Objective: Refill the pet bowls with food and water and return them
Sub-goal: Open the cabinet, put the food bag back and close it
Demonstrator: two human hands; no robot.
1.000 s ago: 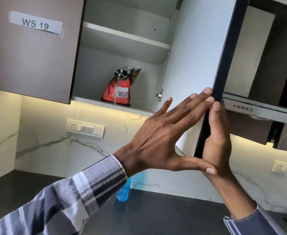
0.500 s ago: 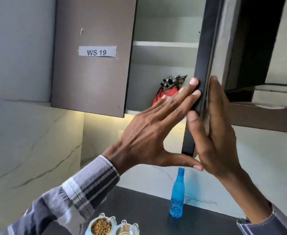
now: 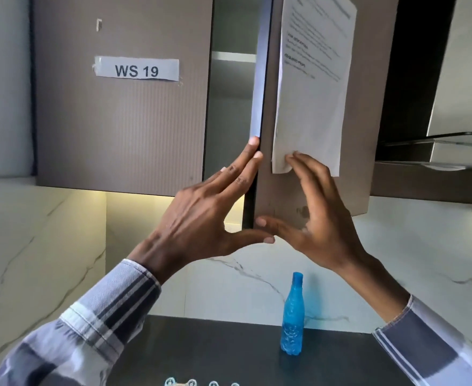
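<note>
Both hands are swinging the wall cabinet door (image 3: 307, 196) nearly shut, hiding the food bag seen inside a moment ago. The left hand (image 3: 201, 218) and right hand (image 3: 321, 215) lie flat, fingers straight, grasping nothing. The blue water bottle (image 3: 292, 316) is standing near the counter's (image 3: 215, 346) back edge; bowl rims (image 3: 201, 383) are peeking at its front edge.

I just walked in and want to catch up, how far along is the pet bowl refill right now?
Looks done: nothing certain; only the bowl stand's top edge shows on the counter, contents out of view. In hand: the left hand and right hand, fingers straight, press the cabinet door, which is nearly closed. Left: the blue bottle stands capped, so watering and returning the bowls probably remain.
</note>
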